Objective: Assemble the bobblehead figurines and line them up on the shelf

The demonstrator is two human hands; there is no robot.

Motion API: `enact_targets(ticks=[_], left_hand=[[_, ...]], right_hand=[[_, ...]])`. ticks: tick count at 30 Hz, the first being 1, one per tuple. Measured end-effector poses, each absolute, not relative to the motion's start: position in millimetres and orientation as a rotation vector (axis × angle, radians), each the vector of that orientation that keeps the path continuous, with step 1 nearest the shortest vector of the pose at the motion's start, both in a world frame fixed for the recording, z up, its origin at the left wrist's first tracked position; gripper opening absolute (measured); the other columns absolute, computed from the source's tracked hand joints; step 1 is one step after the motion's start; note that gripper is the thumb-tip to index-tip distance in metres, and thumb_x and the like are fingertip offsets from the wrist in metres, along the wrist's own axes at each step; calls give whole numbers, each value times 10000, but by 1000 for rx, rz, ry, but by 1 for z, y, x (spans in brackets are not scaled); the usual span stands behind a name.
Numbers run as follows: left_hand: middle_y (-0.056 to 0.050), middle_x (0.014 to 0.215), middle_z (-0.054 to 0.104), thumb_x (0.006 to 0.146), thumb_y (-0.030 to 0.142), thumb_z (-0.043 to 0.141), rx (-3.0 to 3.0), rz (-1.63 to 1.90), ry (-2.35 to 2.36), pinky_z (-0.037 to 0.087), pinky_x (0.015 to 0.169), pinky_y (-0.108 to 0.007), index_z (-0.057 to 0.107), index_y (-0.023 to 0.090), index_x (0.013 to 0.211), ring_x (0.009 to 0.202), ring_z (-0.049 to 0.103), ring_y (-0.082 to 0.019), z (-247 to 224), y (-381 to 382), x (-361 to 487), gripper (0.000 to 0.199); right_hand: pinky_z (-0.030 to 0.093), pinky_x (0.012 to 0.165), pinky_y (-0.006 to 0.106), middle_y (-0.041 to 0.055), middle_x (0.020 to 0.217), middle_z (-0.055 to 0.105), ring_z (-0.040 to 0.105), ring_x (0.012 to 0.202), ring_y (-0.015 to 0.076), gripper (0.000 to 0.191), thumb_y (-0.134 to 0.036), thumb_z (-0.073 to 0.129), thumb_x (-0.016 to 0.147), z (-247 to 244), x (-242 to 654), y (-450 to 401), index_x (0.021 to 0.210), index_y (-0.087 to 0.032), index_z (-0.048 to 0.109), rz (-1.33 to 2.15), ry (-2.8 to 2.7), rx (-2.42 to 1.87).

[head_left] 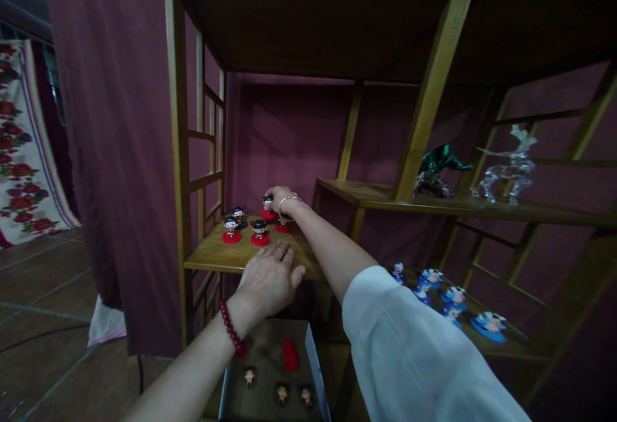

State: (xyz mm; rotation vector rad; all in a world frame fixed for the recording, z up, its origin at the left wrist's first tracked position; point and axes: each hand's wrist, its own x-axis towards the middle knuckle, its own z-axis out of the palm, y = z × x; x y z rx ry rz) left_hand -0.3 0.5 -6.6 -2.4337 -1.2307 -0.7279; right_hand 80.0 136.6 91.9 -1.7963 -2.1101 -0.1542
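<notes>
I have my right hand (281,198) reaching deep into the left compartment of the wooden shelf unit, its fingers against the head of a red-based figurine (268,213) that stands upright near the back; I cannot tell whether they have closed on it. My left hand (270,279) is open, palm down, fingers loosely spread at the front edge of the shelf board (207,256), with nothing in its grasp. The same compartment holds four more figurines: one front left (231,229), one just behind it on a dark base (239,216), one front middle (260,232), and one partly hidden below my right wrist (283,223). Under my left forearm I see an open box (315,367) with pale side walls; in it three small dark-haired figures lie apart from one another near the front, with a red piece (290,354) farther back and another bit of red just beside my bead bracelet (230,325). To the right, the upper compartment holds a clear deer ornament (506,171) and a dark green ornament (439,168), and the lower shelf carries a cluster of blue-and-white figurines (453,298), some partly behind my right sleeve (414,338).
</notes>
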Motion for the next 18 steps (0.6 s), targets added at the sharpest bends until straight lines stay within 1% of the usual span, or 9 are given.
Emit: enact_targets(ticks=[6,11,15,18], left_hand=[[-120,1254,494,876,407,265,-2446,-726,-1253,330,976,-385,483,124,1191,1164,433,-236,-6,-1,0,476],[-120,1253,495,878,411,257,-2462,-739,-1248,318,985,-383,489,125,1184,1167,431,-227,-6,-1,-1,479],[-119,1257,492,878,410,247,-2480,-722,-1249,307,994,-372,484,123,1190,1175,424,-220,-5,-1,-2,486],[-122,1263,486,878,415,242,-2492,-712,-1259,304,996,-374,479,122,1197,1183,415,-219,-5,-1,-2,493]], right_hand=[[409,791,254,7,1014,638,548,991,186,387,-262,674,609,101,94,137,993,-274,624,-221,-1940,-1816],[425,781,241,5,1006,638,569,947,161,378,-282,663,629,108,95,137,1003,-273,614,-186,-1905,-1757],[430,790,295,26,1001,639,569,962,201,374,-253,677,607,113,91,135,977,-273,626,-275,-1885,-1838],[433,796,325,61,1002,640,573,964,225,385,-225,686,600,116,93,131,981,-244,631,-315,-1841,-1923]])
